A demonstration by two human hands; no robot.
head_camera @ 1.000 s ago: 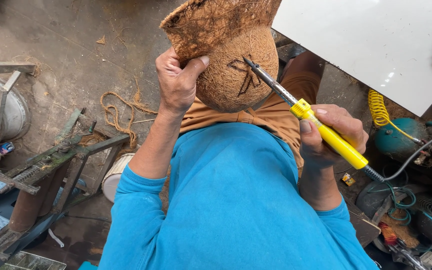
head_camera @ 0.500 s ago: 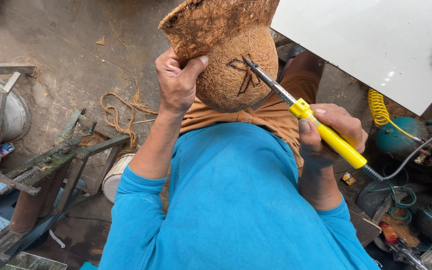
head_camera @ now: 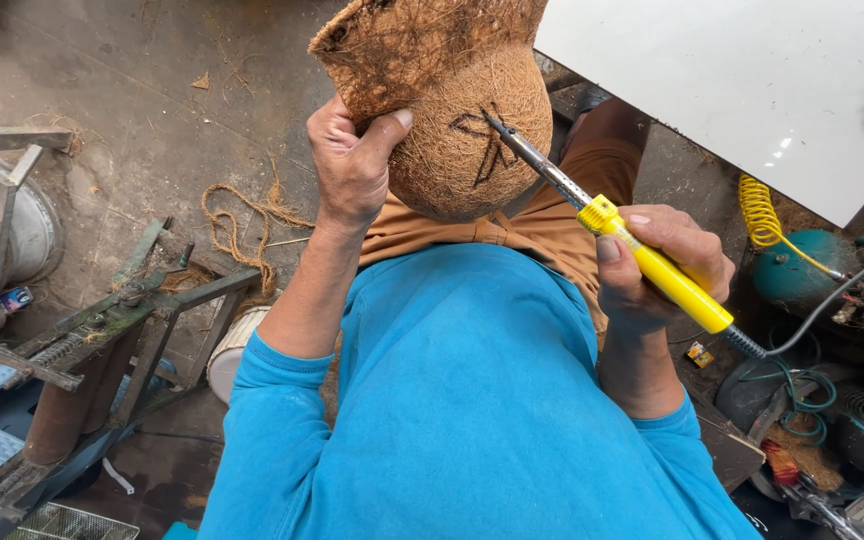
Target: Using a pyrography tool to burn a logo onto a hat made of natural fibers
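Two hands busy: left hand clamping coconut husk, right hand gripping yellow soldering iron (tip on dark burnt mark); best kept light, steady.

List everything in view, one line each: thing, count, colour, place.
coconut-fibre pot: one, brown, top centre, dark lines burnt into its side
soldering iron: one, yellow handle, metal tip touching the pot's burnt lines
white panel: one, white, top right
coiled hose: one, yellow, right, below the panel
tank: one, teal, right edge
rope: one loose tangle, tan, on the floor left of centre
metal frame: one, grey-green, lower left
bucket: one, white, beside the frame
left hand: grips the pot's side
right hand: holds the soldering iron's handle
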